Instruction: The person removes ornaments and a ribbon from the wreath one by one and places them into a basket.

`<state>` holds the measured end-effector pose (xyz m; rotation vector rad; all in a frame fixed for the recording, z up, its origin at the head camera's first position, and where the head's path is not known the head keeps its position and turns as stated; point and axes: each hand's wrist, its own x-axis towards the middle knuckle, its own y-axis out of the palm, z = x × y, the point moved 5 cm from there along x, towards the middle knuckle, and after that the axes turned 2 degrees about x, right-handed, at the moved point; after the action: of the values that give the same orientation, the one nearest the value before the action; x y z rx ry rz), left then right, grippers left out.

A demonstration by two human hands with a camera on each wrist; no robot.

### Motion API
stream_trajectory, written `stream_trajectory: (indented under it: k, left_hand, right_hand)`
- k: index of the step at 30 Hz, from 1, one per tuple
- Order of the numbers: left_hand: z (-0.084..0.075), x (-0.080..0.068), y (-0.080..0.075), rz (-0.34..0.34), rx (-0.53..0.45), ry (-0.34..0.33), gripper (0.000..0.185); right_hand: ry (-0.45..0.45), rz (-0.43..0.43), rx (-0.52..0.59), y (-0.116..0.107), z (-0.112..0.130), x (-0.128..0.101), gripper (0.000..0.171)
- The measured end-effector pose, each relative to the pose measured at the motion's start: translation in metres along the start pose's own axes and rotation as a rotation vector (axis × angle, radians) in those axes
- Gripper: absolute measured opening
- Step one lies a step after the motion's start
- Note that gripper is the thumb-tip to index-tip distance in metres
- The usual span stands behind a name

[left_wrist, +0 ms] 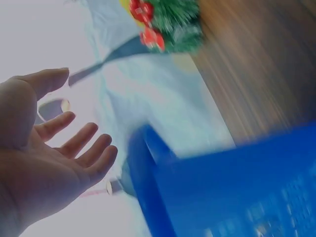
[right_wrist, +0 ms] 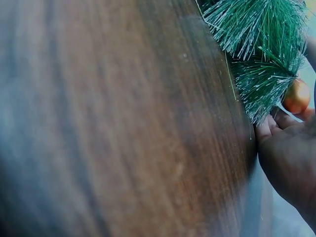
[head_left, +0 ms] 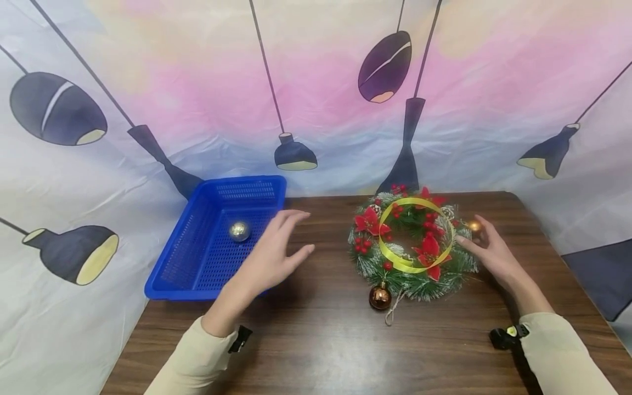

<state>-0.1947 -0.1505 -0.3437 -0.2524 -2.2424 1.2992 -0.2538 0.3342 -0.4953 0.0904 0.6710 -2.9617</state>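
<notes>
Key relation: my right hand (head_left: 486, 247) is at the right edge of the wreath (head_left: 412, 244), fingertips on a small gold bauble (head_left: 475, 226) that sits against the wreath's upper right rim. The bauble lies just up and left of the palm, right of centre in the frame.
Right grip: fingers curl toward the gold bauble and touch it; in the right wrist view it shows just past the fingertips (right_wrist: 276, 123), tucked against the green needles (right_wrist: 266, 59). Whether the pinch is closed I cannot tell.
Left hand: my left hand (head_left: 274, 252) hovers with fingers spread and relaxed, holding nothing, at the right rim of the blue basket (head_left: 170, 274), left of centre.
Nearer hand: the right one, by far; the left is well apart from the wreath's right side, with the whole wreath between.
Basket contents: one silver bauble (head_left: 239, 231) lies inside, near the left fingers but apart from them.
Other ornaments: a copper bauble (head_left: 380, 297) hangs at the wreath's lower edge, its string trailing on the wooden table (head_left: 316, 340).
In the way: I judge that needles, red poinsettias and the yellow ribbon loop (head_left: 415, 236) crowd the gold bauble's left side; its right side is open.
</notes>
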Motion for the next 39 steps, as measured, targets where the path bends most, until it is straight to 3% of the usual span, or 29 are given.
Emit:
stream_trajectory:
  k: [7,13,27,39]
  left_hand:
    - [-0.025,0.002,0.029,0.103,-0.048,0.025,0.064]
    - [-0.029,0.000,0.056,0.195,-0.092,-0.008,0.062]
    - [-0.039,-0.010,0.093,0.319,-0.160,-0.007,0.062]
    - [-0.060,-0.015,0.135,0.340,-0.149,0.011,0.056]
  right_hand:
    - [0.007,-0.006,0.002,0.000,-0.001,-0.002,0.105]
    - [0.025,-0.006,-0.003,-0.001,-0.003,0.000,0.103]
    - [0.017,-0.047,0.012,-0.006,0.003,-0.001,0.083]
    - [0.022,-0.015,-0.020,-0.003,-0.003,-0.006,0.083]
